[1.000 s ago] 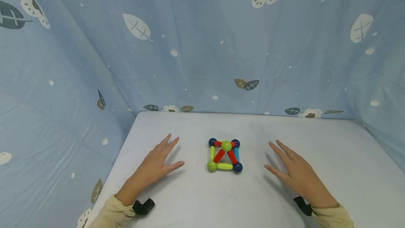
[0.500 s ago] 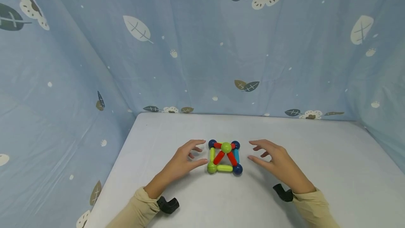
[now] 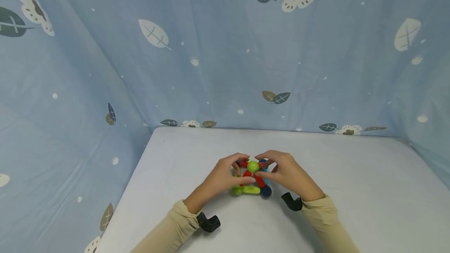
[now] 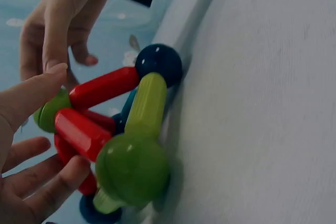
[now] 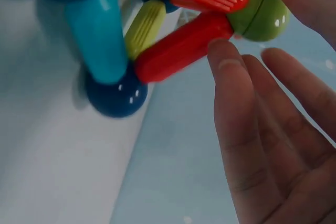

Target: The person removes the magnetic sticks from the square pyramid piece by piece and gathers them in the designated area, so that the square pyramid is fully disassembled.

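A pyramid of magnetic rods and balls (image 3: 251, 190) stands on the white table. Its square base has green and dark blue balls joined by green and light blue rods. Red rods (image 4: 82, 134) slope up to a green top ball (image 3: 252, 166). From the left, my left hand (image 3: 225, 175) curls round the upper part, thumb in front and fingers behind. On the other side, my right hand (image 3: 290, 171) curls its thumb and fingers about the top ball and a red rod (image 5: 184, 45). The hands partly hide the back and left of the base.
A blue cloth curtain (image 3: 218, 50) with leaf and flower prints hangs behind the table and along its sides. The white tabletop (image 3: 369, 190) extends around the pyramid. Black wrist mounts (image 3: 209, 222) sit under both forearms.
Both hands have come inward from the two sides, their spread fingers bending round the top of the pyramid. The pyramid stays in about the same place.
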### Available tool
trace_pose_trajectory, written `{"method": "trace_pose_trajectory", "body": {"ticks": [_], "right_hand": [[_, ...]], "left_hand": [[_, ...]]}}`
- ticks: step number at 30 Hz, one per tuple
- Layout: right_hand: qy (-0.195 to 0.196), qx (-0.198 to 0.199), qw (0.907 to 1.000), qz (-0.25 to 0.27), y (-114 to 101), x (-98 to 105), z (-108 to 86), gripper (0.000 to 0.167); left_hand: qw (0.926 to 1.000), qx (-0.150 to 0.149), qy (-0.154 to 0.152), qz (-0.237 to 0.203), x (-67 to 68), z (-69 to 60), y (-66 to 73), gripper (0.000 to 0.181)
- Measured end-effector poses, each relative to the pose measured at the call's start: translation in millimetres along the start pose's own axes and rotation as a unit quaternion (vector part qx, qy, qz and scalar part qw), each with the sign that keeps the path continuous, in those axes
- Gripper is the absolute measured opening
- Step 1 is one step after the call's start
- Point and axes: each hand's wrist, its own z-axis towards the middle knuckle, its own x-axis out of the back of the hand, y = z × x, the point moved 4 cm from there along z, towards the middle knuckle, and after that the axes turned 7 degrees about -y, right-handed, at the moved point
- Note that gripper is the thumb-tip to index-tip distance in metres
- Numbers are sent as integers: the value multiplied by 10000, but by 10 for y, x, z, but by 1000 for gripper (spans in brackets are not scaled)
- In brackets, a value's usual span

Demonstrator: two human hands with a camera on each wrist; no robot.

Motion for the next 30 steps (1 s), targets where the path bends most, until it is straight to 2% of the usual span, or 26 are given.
{"method": "trace_pose_trajectory", "body": {"ticks": [4,9,14,22,30], "right_hand": [[-135,72,9999,77,-20,-67,48,40],[-24,75,10000,-14,-56,-132,65,38],[47,162,9998,-122,-98,-189,79,38],[232,255,9990,-271,-132,-210,88,34],[401,370,9967,-597,-163,-222,71,31]], "left_hand": [[9998,-69,-22,-175,-48,10,2,59],[9997,-157,52,-186,-105,18,-19,52],[9995,-66,-34,-308,-163,17,-62,49],[9994,-61,59,-326,-148,8,-63,43],[9990,-200,93,-388,-171,9,-79,38]]}}
